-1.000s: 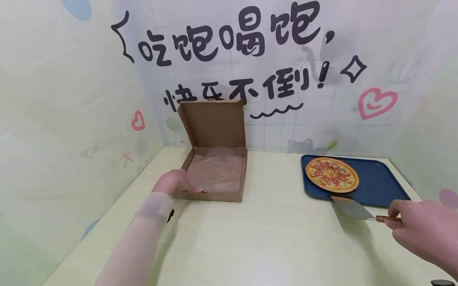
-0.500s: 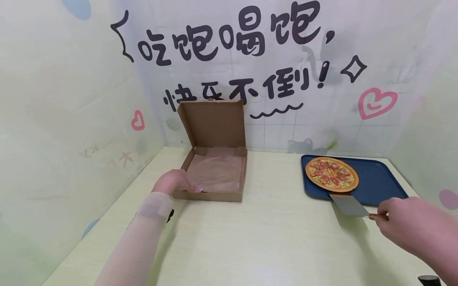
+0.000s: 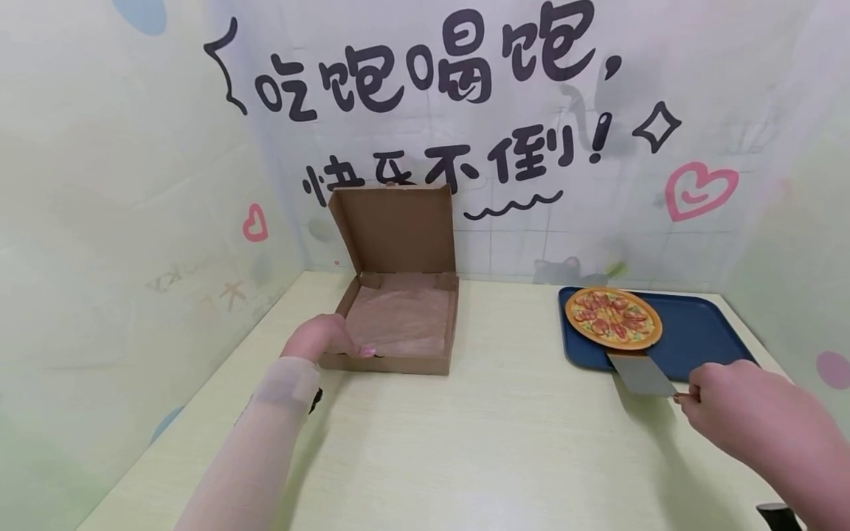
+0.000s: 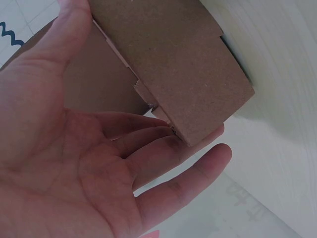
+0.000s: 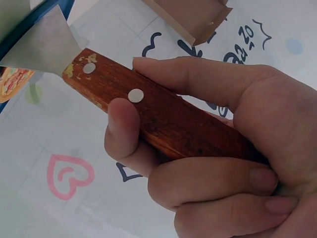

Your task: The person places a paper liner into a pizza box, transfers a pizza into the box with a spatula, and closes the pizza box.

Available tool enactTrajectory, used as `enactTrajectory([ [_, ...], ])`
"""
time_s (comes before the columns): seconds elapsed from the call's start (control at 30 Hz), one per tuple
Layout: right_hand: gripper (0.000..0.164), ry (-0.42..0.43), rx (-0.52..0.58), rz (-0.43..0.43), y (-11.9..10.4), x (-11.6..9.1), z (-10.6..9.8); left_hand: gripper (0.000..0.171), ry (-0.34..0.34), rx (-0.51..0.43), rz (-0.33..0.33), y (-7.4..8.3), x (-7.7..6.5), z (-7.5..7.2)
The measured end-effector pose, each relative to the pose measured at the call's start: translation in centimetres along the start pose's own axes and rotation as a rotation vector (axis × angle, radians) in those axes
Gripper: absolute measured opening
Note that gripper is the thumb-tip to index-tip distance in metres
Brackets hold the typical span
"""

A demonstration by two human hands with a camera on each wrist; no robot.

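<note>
My left hand (image 3: pixel 321 338) grips the front left corner of an open cardboard pizza box (image 3: pixel 418 366). In the left wrist view the thumb lies over the box wall (image 4: pixel 193 69) and the fingers reach along its side. No food is inside the box; its lid (image 3: pixel 398 232) stands up. My right hand (image 3: pixel 750 413) holds a spatula (image 3: pixel 642 375) by its riveted wooden handle (image 5: pixel 158 119), fingers curled round it. The metal blade's front part is hidden under the near edge of a round pizza (image 3: pixel 614 318). That pizza lies on the left part of a blue tray (image 3: pixel 704 335).
Both box and tray stand on a pale table (image 3: pixel 465 450), near the back wall (image 3: pixel 505 251) with its printed lettering. Table surface separates them. Side walls rise at left and right. A dark object (image 3: pixel 777 516) shows at the bottom right edge, partly cut off.
My right hand has moved left and forward, pushing the spatula farther under the pizza. The pizza has shifted slightly toward the back left. My left hand and the box have stayed put.
</note>
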State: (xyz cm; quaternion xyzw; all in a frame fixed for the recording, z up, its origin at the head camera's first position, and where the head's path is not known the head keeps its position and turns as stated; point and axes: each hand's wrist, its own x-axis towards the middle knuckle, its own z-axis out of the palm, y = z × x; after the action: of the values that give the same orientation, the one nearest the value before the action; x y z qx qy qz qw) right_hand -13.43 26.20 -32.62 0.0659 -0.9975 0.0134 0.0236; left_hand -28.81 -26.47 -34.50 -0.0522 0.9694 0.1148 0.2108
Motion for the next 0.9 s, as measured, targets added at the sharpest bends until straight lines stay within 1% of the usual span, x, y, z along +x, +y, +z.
enactTrajectory([
  [0.23,0.03,-0.062,-0.002,0.001,-0.4,0.1,-0.6,0.1,-0.005,-0.015,0.009,-0.1,0.0,0.2],
  [0.47,0.024,-0.138,0.04,0.051,-1.5,1.7,-1.1,0.093,-0.004,-0.023,0.016,-0.4,-0.1,0.0],
  [0.7,0.032,-0.177,0.057,0.077,-2.0,2.7,-0.7,0.097,0.009,-0.019,0.02,-0.4,0.1,0.1],
  [0.9,0.033,-0.187,0.055,0.073,-1.7,3.6,-0.6,0.101,0.008,-0.019,0.008,-0.3,-0.2,0.0],
])
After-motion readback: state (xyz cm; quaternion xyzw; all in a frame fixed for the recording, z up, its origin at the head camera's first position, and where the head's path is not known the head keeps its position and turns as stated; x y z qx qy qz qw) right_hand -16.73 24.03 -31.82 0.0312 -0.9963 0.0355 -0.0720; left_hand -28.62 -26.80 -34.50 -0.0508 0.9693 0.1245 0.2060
